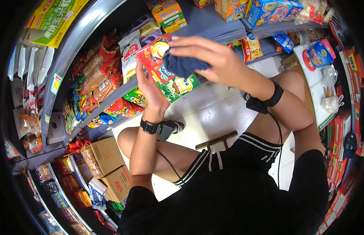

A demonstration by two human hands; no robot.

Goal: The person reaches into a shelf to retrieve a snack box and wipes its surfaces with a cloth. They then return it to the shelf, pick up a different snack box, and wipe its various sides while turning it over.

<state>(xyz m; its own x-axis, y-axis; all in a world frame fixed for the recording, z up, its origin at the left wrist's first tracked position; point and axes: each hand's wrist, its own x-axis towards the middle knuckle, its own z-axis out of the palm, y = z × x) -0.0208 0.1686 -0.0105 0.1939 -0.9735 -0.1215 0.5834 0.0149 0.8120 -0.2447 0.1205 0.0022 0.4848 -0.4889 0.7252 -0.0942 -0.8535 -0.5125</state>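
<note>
My left hand (151, 92) holds a colorful snack box (182, 87) by its left edge. The box is tilted, red at the top and green at the bottom, with cartoon figures printed on it. A dark blue cloth (182, 64) lies bunched against the box's front face, gripped by my right hand (219, 56). The cloth covers part of the print, and some of my right fingers are stretched across it. Behind the box stands a white snack bag (130, 51) on the shelf.
A curved grey shelf (129, 87) with bagged snacks runs along the left. Orange boxes (166, 15) and a blue box (274, 12) stand on the upper shelf. Cardboard cartons (110, 154) are stacked at lower left. Red boxes (340, 137) line the right side.
</note>
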